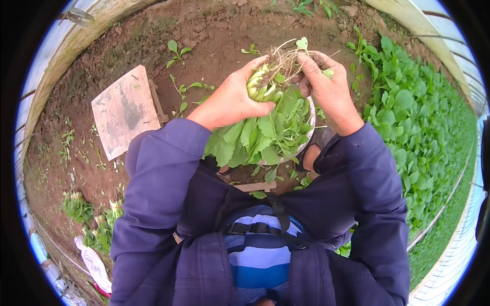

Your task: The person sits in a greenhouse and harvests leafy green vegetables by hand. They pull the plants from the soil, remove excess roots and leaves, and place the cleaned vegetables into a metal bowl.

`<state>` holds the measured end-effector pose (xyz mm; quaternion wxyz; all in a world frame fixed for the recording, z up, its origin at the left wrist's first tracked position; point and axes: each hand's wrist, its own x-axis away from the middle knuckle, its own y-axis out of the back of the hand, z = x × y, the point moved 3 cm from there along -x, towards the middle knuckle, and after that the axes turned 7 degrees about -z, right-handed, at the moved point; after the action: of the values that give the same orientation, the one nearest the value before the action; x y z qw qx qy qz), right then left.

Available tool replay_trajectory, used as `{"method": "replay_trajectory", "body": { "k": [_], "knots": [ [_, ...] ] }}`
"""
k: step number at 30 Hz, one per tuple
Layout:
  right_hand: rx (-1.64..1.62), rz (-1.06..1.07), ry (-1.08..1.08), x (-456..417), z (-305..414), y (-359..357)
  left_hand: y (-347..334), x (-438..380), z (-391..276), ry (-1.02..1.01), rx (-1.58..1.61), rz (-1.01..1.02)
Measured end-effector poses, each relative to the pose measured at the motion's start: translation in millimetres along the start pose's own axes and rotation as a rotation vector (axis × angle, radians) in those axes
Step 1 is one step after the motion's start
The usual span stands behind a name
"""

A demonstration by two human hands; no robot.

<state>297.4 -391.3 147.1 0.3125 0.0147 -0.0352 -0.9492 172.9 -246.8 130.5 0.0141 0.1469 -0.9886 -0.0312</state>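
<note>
My left hand (245, 91) is closed around the pale stems of a bunch of leafy greens (245, 139), thumb along the near side. The leaves hang down toward me, and the soil-covered roots (281, 63) point away. At those roots, the fingertips of my right hand (319, 78) pinch thin root strands and a small leaf. Below the bunch, a round basin (312, 114) shows its pale rim and holds loose small greens; the bunch hides much of it.
A wooden board (124, 111) on a support stands at left on brown soil. Dense leafy plants (405, 111) grow at right. Tied bunches of greens (78, 208) and a white plastic bag (93, 264) lie at lower left. A small wooden piece (254, 187) is between my feet.
</note>
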Motion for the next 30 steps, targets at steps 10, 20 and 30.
{"method": "replay_trajectory", "body": {
  "k": [10, 20, 30],
  "knots": [
    [0.034, -0.168, -0.008, 8.6, 8.1, 13.5, 3.1, 2.8, 6.4, 0.074, 0.065, 0.068],
    [-0.022, -0.269, -0.018, -5.9, 0.5, 47.9, 20.3, 8.6, -19.3, 0.053, 0.114, 0.020],
    [-0.052, 0.060, -0.161, 8.1, -27.8, 9.0, 7.7, 8.7, -5.4, 0.154, 0.150, 0.158]
  ]
}}
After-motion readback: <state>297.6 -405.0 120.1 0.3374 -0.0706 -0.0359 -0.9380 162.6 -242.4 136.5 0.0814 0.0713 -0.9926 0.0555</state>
